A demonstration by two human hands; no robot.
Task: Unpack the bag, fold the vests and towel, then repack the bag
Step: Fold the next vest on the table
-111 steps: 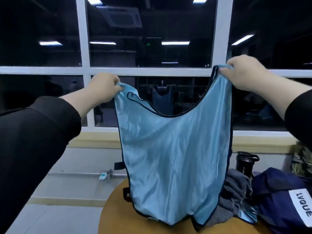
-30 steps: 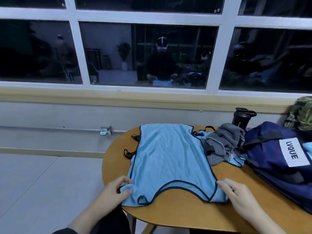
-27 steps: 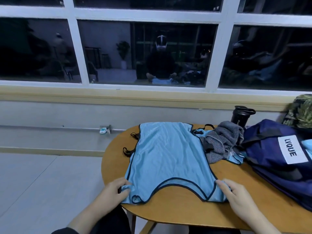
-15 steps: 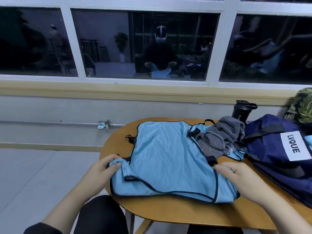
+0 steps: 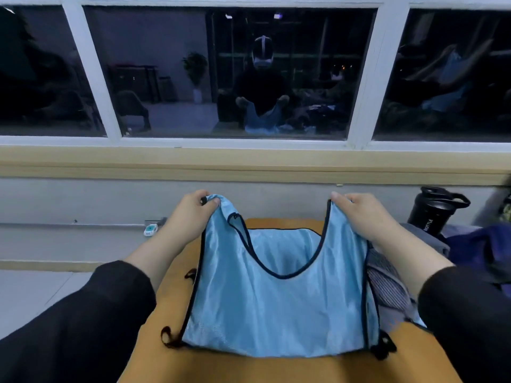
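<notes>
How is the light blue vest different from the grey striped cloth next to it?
The light blue vest is smooth, plain and dark-edged, its shoulder straps lifted by the left hand and right hand; the grey striped cloth lies bunched and untouched. Both rest on the wooden table.

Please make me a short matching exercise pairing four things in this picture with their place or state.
Things:
1. light blue mesh vest
2. black plastic bottle
3. grey striped towel
4. round wooden table

Places or states:
A. beneath the right forearm
B. standing at the far right
C. held up by both shoulder straps
D. bearing the vest's lower hem

Pairs: 1-C, 2-B, 3-A, 4-D
</notes>
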